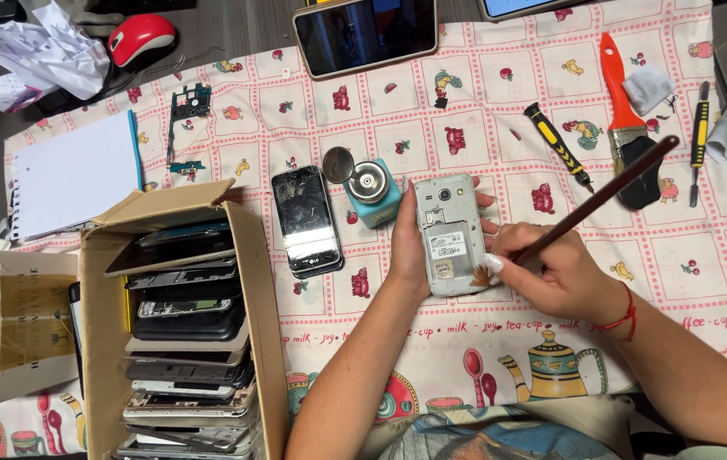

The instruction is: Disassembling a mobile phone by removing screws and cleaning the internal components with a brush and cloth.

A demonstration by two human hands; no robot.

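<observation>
My left hand [408,247] grips a silver phone [450,234] lying back-up with its cover off, so the inner compartment shows. My right hand [551,273] holds a thin paintbrush with a long dark handle [610,192]. Its brown bristles [481,276] touch the phone's lower right corner. Both hands rest on a patterned cloth [499,111] with small red and yellow prints.
A cracked black phone [305,220] lies left of a teal lidded bottle [372,189]. A cardboard box [184,332] stacked with several phones stands at the left. A tablet [365,32], screwdrivers [557,145], an orange-handled brush [627,119], a circuit board [186,128] and a notepad [74,175] lie around.
</observation>
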